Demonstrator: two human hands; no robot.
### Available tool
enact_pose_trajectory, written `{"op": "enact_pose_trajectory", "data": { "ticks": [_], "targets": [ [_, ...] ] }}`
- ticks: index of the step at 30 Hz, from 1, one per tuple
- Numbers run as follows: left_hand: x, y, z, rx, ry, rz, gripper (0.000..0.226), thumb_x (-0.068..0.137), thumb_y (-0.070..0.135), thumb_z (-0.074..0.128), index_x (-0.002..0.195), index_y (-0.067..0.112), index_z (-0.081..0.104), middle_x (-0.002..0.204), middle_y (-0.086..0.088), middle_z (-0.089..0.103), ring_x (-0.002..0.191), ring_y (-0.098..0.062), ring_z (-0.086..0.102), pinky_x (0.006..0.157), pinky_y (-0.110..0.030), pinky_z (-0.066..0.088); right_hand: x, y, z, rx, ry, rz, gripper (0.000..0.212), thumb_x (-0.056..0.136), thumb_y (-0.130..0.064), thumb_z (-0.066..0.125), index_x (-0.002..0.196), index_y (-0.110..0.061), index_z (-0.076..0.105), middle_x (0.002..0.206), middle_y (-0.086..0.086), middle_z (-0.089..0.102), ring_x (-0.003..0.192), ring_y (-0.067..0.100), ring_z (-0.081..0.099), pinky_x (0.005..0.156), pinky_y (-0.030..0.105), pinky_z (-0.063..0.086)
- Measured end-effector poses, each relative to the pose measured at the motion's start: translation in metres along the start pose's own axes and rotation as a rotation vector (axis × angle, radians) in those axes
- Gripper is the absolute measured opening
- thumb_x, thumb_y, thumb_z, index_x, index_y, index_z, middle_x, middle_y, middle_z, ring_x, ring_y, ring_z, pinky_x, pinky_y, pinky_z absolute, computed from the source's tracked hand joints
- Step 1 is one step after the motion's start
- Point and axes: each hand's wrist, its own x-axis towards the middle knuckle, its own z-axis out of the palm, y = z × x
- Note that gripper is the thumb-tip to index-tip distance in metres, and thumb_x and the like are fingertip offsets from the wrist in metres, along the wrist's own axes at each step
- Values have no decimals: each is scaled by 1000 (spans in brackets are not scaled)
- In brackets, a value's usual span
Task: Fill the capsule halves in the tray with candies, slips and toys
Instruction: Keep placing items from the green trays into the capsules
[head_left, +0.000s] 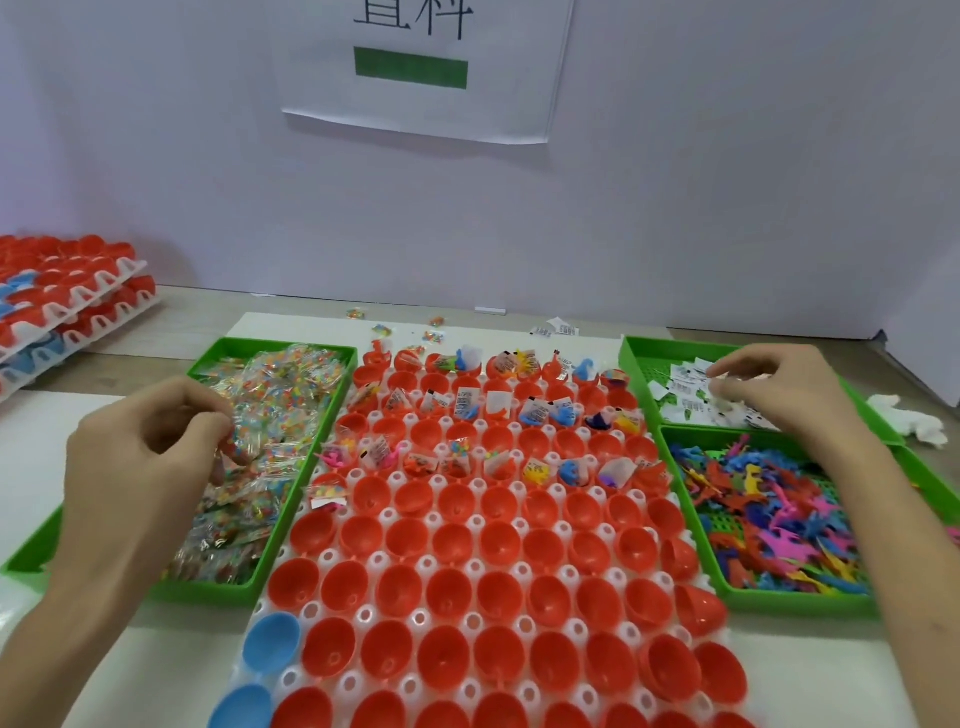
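Hands are apart, one on each side of the tray. The left hand hangs over the candy bin left of the tray, fingers curled, their tips down among the candy packets. Blur hides whether it grips one. The right hand reaches over the slip bin at the tray's far right, fingers bent onto the slips. Its fingertips are smeared too, so I cannot tell if it pinches any.

The white tray lies between the bins and runs from the near edge of the view toward the wall. Red capsule halves sit mouth-up in its sockets, with two blue halves at its near left corner. Some halves in the tray's far rows hold candy packets, slips and small toys. The halves in the near rows show only their red insides.

Right of the tray, nearer than the slip bin and touching it, a toy bin holds a heap of toys in many colours. Beyond the tray's far edge a few loose packets and loose slips lie on the table. Far left of the tray stands a stack of trays loaded with red and blue halves. A white rag lies right of the slip bin, and a paper sign hangs on the wall behind the tray.
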Motion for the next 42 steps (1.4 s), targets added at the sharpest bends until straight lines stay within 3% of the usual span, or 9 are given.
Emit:
{"op": "enact_pose_trajectory", "data": {
  "ticks": [4,8,12,19,23,27,33,38,42],
  "targets": [
    [-3,3,7,-18,1,-1,21,80,46,54,84,31,67,65,4,70,52,-11,62,48,-20,51,1,-3,-1,125,4,3,18,85,-4,75,96,-18,76,89,9,73,69,19,67,67,28,50],
    [-3,3,6,-32,4,-8,25,83,51,54,89,31,68,68,4,70,53,-13,62,52,-28,54,3,-4,0,121,34,33,33,81,-3,78,108,-21,74,94,3,66,85,24,66,90,47,55],
    [-2,8,0,-95,-35,-35,37,83,65,62,92,30,70,72,3,72,55,-12,65,55,-27,57,2,-3,-1,190,106,14,11,77,-20,84,80,-26,75,79,-9,74,70,-1,67,65,26,47],
    [-7,22,3,-234,-91,-100,57,68,76,73,94,26,76,75,-1,75,66,-18,72,65,-25,61,4,-7,0,263,208,-75,8,80,-27,82,83,-22,77,80,4,74,66,15,63,64,29,53],
    [-17,42,12,-389,-158,-172,58,53,71,84,86,24,79,68,-6,73,62,-16,71,62,-20,58,-8,-40,1,473,12,-204,8,85,-9,75,93,-8,76,81,6,78,73,18,75,73,22,60],
    [-29,56,24,-510,-277,-228,27,61,38,83,79,18,79,65,-8,69,60,-17,67,61,-20,58,-37,-89,17,528,-98,-325,13,81,-26,77,90,-17,78,84,0,78,77,17,76,72,19,58],
    [-36,67,27,-565,-336,-283,26,61,33,79,84,20,81,72,-8,74,65,-17,71,63,-20,57,-94,-145,46,536,-357,-477,35,75,-24,80,109,-23,72,82,-4,78,79,11,76,71,14,56],
    [-40,76,26,-503,-369,-226,24,66,25,85,89,24,82,80,-9,77,70,-19,75,65,-18,57,-131,-165,73,513,-545,-577,7,80,-17,83,82,-21,78,78,-3,77,71,18,74,67,38,61],
    [-46,83,29,-521,-422,-199,23,68,22,87,89,20,79,89,-10,77,80,-23,76,68,-21,58,-143,-169,84,523,-530,-572,5,81,-22,83,80,-22,78,76,-4,75,70,14,72,63,29,58]
  ]
}}
